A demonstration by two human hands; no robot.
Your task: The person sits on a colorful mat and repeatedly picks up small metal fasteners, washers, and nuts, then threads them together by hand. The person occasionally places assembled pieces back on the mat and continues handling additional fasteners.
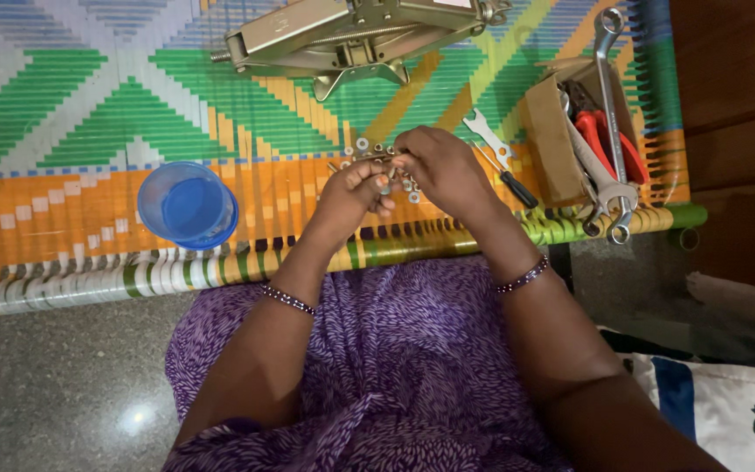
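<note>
Right now the small nuts & washers [384,156] lie in a loose cluster running 9-to-3 on the woven cot [63,131], touching both hands. Left hand [353,190] pinches a piece at the cluster's 6, right hand [441,168] covers its 3 side, fingertips meeting.

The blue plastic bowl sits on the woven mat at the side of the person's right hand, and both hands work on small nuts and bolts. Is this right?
Not quite. In the head view the blue plastic bowl sits on the woven mat at the side of the left hand, not the right hand. Both hands do work on the small nuts and bolts.
</note>
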